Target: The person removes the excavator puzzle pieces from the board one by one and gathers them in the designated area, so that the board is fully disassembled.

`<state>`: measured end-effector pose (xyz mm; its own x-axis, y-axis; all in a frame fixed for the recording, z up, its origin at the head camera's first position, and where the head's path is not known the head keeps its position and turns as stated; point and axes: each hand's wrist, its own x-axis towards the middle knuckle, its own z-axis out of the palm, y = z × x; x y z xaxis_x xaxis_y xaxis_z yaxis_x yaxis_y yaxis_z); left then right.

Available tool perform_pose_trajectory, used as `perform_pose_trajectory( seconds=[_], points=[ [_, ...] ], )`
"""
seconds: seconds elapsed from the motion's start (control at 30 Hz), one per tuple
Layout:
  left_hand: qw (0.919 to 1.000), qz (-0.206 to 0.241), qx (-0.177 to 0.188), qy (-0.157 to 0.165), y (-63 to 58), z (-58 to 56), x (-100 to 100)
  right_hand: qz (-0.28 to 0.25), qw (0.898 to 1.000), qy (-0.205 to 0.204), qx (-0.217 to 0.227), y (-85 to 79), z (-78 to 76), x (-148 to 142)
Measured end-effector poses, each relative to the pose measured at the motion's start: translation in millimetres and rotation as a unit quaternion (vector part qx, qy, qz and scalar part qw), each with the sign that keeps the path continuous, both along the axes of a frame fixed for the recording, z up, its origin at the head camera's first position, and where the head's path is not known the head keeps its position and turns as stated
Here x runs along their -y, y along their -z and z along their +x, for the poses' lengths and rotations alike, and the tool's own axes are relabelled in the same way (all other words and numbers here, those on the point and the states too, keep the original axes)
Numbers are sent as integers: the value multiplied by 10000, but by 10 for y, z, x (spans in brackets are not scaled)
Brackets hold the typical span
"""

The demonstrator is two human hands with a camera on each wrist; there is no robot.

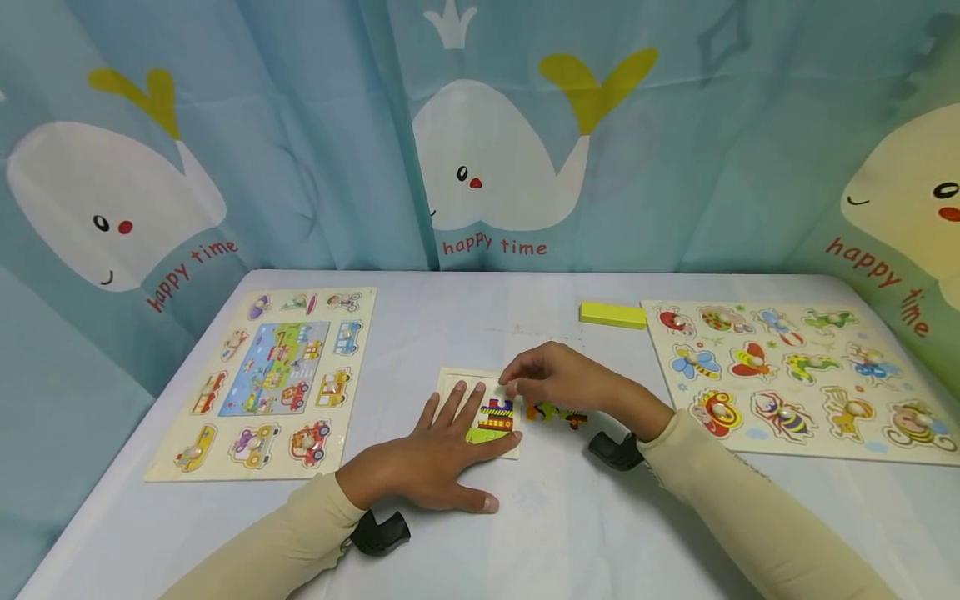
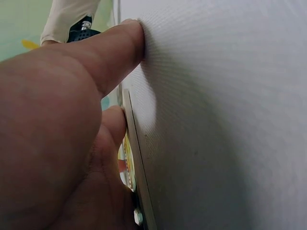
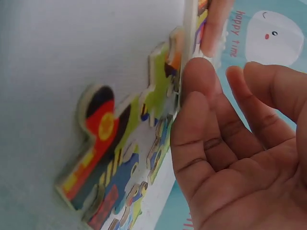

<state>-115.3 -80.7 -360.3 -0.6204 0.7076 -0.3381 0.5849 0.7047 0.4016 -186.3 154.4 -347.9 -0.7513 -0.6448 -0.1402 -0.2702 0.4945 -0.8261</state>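
Observation:
My left hand (image 1: 442, 454) lies spread and straight-fingered over a small wooden jigsaw board (image 1: 516, 450), its thumb resting on the table. Under and beside those fingers a picture of a red, yellow and purple train or boat (image 1: 496, 414) shows; the hand covers the rest. My right hand (image 1: 573, 379) is at the board's upper right corner, fingers bent, fingertips near the frame. In the right wrist view its thumb and fingers (image 3: 199, 76) show no piece between them. Several loose jigsaw pieces (image 3: 105, 124) lie on the table beside the board, partly below the right hand.
A yellow block (image 1: 612, 315) sits on the table behind the right hand. A vehicle knob puzzle (image 1: 352, 321) lies at left, an insect and animal knob puzzle (image 1: 813, 417) at right. A blue whale-print curtain (image 1: 337, 167) stands behind the table.

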Motion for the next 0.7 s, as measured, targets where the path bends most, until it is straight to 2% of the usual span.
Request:
perform_pose_trajectory(
  seconds=[0.17,0.47,0.7],
  points=[
    [10000,2,36,2,15,6,4,213,9992,-319,-117,4,30,38],
    [9998,-77,-152,48,9,2,-2,133,9977,-636,-190,4,20,31],
    [9998,-120,-165,34,8,-2,-4,74,9983,-546,-190,-9,-17,43]
  ],
)
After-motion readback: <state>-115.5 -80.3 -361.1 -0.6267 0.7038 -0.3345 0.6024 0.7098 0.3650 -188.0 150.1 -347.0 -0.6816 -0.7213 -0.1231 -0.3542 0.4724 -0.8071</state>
